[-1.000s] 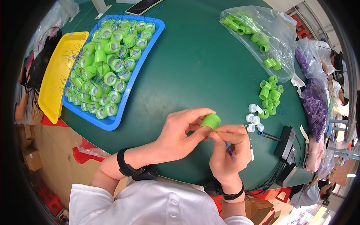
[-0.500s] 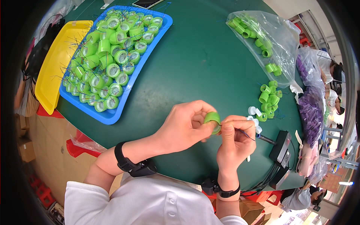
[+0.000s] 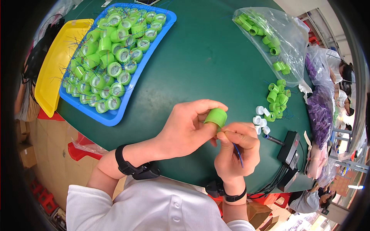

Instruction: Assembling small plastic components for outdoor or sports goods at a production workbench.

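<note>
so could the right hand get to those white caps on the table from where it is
Probably yes: the white caps lie uncovered on the green table just beyond the right hand, nothing between, though its fingers pinch a blue wire.

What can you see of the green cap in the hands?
The green cap is a short, smooth cylinder, plastic by its look, bright lime, with no markings visible. It is held above the dark green table, tilted, pinched between the thumb and fingers of the left hand. The right hand touches its lower edge, where a thin blue wire runs down across the palm. Its inside is hidden.
</note>
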`<state>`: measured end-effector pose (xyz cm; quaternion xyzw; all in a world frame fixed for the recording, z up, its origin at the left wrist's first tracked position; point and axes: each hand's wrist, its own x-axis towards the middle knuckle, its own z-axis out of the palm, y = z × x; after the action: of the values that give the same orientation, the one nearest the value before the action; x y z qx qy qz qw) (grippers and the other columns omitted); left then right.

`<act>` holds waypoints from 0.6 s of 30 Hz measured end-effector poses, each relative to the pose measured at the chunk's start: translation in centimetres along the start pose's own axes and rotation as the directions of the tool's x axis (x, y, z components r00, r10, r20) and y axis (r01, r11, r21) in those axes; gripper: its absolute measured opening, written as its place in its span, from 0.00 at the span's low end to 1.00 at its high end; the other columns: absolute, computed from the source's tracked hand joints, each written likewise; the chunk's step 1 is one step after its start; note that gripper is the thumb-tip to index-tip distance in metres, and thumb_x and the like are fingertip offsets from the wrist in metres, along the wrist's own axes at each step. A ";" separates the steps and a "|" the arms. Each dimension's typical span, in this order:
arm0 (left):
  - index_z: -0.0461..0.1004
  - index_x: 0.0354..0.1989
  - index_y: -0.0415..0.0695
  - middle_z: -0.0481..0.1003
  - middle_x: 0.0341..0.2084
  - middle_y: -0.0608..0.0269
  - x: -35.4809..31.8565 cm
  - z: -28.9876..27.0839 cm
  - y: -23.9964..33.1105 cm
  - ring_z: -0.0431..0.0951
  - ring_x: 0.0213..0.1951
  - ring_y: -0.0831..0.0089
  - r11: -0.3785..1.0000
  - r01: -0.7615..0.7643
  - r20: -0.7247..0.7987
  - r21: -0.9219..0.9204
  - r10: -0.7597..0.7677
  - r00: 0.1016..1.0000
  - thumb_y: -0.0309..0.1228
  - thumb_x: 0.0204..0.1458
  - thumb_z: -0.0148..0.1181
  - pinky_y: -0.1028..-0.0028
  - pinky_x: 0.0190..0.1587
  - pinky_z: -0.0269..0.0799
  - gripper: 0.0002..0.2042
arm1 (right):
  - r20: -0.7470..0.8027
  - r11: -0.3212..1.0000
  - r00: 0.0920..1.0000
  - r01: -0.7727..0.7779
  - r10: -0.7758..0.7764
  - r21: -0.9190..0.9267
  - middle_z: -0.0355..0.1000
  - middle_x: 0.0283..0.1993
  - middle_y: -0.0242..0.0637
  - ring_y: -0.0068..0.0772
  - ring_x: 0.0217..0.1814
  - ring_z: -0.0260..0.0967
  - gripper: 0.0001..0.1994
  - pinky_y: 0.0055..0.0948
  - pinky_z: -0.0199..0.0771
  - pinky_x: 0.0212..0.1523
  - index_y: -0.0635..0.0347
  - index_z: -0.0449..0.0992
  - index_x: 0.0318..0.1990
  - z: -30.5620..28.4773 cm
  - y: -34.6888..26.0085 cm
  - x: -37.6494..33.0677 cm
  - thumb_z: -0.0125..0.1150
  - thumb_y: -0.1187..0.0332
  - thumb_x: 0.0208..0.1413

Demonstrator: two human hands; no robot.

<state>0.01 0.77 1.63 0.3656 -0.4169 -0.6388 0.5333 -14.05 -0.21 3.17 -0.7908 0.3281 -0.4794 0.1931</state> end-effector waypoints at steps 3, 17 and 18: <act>0.68 0.46 0.31 0.70 0.34 0.60 -0.4 -0.3 0.8 0.73 0.36 0.78 0.997 0.080 0.000 0.003 -0.080 0.997 0.11 0.46 0.43 0.78 0.35 0.74 0.17 | -0.003 0.998 1.000 -0.004 0.004 0.063 0.70 0.32 0.36 0.32 0.29 0.65 0.15 0.24 0.66 0.26 0.60 0.67 0.34 0.2 -0.4 -0.1 0.64 0.84 0.41; 0.70 0.47 0.36 0.72 0.36 0.57 0.3 -0.4 0.4 0.75 0.36 0.70 0.944 -0.238 0.123 0.230 0.214 0.969 0.28 0.44 0.67 0.71 0.37 0.73 0.21 | 0.004 0.716 0.907 -0.334 0.421 0.613 0.68 0.39 0.45 0.28 0.35 0.68 0.08 0.24 0.72 0.38 0.67 0.65 0.37 -1.4 -0.2 0.9 0.57 0.81 0.51; 0.71 0.44 0.38 0.72 0.36 0.57 0.5 -0.5 0.3 0.74 0.37 0.66 0.816 -0.396 0.086 0.421 0.399 0.913 0.28 0.39 0.69 0.71 0.36 0.73 0.22 | -0.002 0.714 0.906 -0.332 0.423 0.617 0.68 0.39 0.45 0.28 0.35 0.68 0.08 0.24 0.72 0.38 0.67 0.65 0.37 -1.3 -0.1 1.0 0.57 0.81 0.51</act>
<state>0.47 0.15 1.72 0.3808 -0.6123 -0.4045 0.5625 -14.81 -0.81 4.49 -0.5670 0.3256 -0.5640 0.5044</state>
